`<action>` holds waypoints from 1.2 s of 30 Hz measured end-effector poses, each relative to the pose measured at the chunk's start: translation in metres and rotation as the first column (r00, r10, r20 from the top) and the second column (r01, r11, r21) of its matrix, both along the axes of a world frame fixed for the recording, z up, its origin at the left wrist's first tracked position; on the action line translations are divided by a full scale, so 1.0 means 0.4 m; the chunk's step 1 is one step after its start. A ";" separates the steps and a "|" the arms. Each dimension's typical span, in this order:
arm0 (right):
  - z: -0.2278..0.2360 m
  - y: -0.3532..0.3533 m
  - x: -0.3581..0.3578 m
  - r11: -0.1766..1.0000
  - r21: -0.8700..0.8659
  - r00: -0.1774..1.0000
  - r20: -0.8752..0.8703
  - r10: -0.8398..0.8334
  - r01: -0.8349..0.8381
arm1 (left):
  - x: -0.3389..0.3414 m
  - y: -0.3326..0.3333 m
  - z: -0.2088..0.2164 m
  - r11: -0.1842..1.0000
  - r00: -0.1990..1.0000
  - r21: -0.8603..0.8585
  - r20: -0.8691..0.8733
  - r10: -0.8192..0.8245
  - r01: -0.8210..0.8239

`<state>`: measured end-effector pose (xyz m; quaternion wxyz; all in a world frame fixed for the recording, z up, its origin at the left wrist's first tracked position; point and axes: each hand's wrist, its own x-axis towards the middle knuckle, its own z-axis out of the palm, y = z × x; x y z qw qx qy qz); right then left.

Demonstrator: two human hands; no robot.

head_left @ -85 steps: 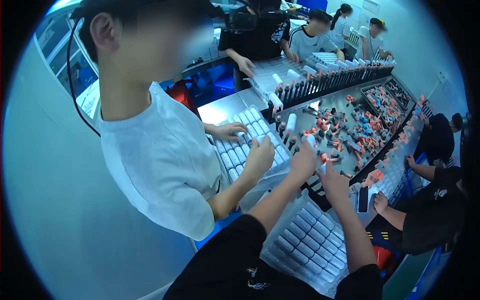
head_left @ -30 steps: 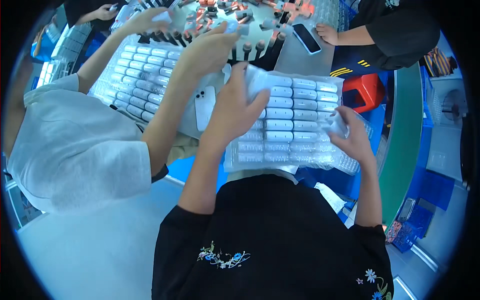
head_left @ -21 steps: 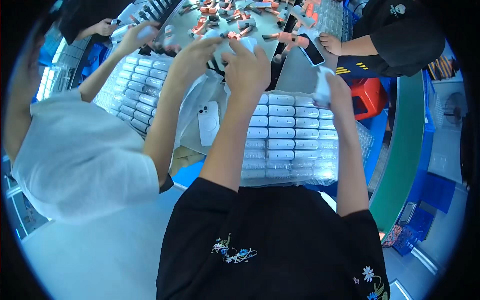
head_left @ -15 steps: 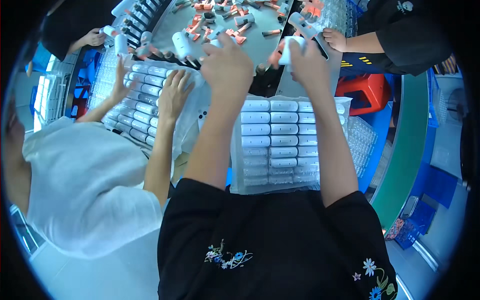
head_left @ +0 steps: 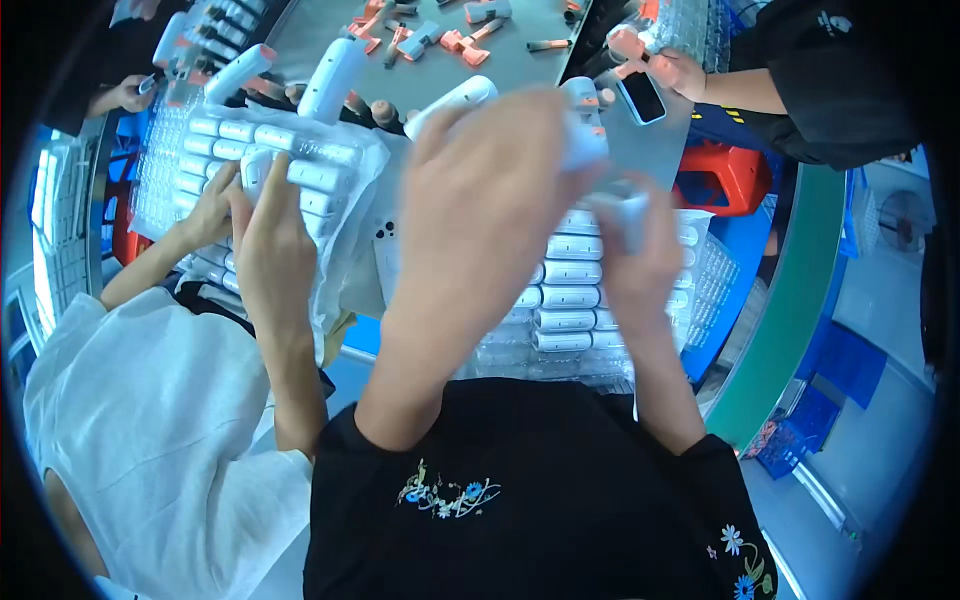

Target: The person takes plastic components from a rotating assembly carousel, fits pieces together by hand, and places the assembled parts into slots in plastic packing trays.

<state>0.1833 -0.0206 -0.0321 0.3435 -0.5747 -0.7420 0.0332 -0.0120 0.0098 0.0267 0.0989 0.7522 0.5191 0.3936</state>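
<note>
My left hand [head_left: 490, 190], smeared by motion, reaches over the far edge of a tray of white casings [head_left: 573, 272]. Its fingers are bent around a white rounded casing [head_left: 585, 145]. To its right, my right hand [head_left: 648, 245] is closed around another white rounded casing [head_left: 628, 215], also blurred, above the tray's right part. The tray holds rows of these casings in clear plastic pockets, and my forearms cover some of them. Just beyond my left hand, a white casing [head_left: 465, 98] lies at the edge of the metal bench [head_left: 530, 70].
A co-worker at left holds a white casing [head_left: 256, 172] over another filled tray [head_left: 320, 178]. Orange and grey parts [head_left: 480, 45] lie on the bench. At right, a person's hand [head_left: 685, 75] holds an orange part beside a phone [head_left: 641, 98]. A red stool [head_left: 735, 180] stands below.
My left hand has swung right and my right hand has drawn back toward me, bringing them close together over the tray. The co-worker at left has taken hold of a casing.
</note>
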 end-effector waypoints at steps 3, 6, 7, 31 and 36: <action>0.110 0.098 0.050 0.991 0.063 0.992 -0.032 -0.119 0.121 | 0.050 0.067 -0.046 0.955 0.959 0.078 -0.024 -0.284 0.285; 0.162 0.163 0.026 0.987 -0.137 0.989 -0.111 -0.101 0.085 | 0.045 0.074 -0.069 0.984 0.946 -0.066 -0.271 -0.179 0.167; 0.164 0.170 0.015 0.987 -0.138 0.988 -0.116 -0.102 0.086 | 0.037 0.073 -0.063 0.988 0.951 -0.121 -0.283 -0.126 0.095; 0.008 -0.021 -0.146 0.866 -0.318 0.902 0.067 0.426 -0.386 | 0.056 -0.379 -0.266 0.969 0.993 -0.238 0.086 0.086 -0.063; -0.008 -0.242 0.168 0.897 -0.377 0.973 -0.079 0.217 -0.231 | 0.182 -0.478 -0.291 0.928 0.955 -0.305 -0.132 -0.266 0.216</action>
